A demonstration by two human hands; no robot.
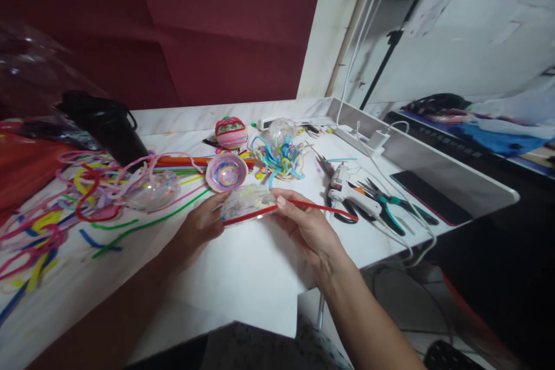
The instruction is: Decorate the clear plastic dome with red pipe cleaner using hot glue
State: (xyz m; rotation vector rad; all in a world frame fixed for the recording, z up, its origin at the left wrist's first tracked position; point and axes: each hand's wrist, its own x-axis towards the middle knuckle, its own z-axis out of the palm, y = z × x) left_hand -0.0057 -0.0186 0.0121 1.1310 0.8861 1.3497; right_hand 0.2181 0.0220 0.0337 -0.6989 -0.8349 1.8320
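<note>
Stretches two bare forearms [364, 306] over the table [368, 240], above one sheet of white paper [251, 283]. Holds one clear dome [249, 199] between both hands, thin and rounded, hazed with grey-white and yellow. Curls the fingers of the left hand [202, 222] around its left end, hardly parted; presses thumb and fingers of the right hand [303, 225] together on its right end and on one red strip [321, 206] (laid along the straight rim, loose tail running off to the right).

Counts two more clear rounded pieces: one [154, 192] among the strips at left, one [282, 129] near the back. Has one small bowl [211, 178] just behind the dome, lined with swirled rings of blue, purple and pink around a shiny middle. Shows beyond it one pink-and-red ball [232, 137], and beside that one soft heap of blue strips [281, 159] (too snarled to count).

Spreads a many-coloured tangle [93, 185] at left, with two separate green strips [151, 222] nearby and one leaning black cylinder [108, 133] behind. Carries at right one white glue gun [358, 196], overlapping teal-handled pliers [392, 217] (cannot tell how many), and one flat dark slab [427, 196], smooth and rectangular.
</note>
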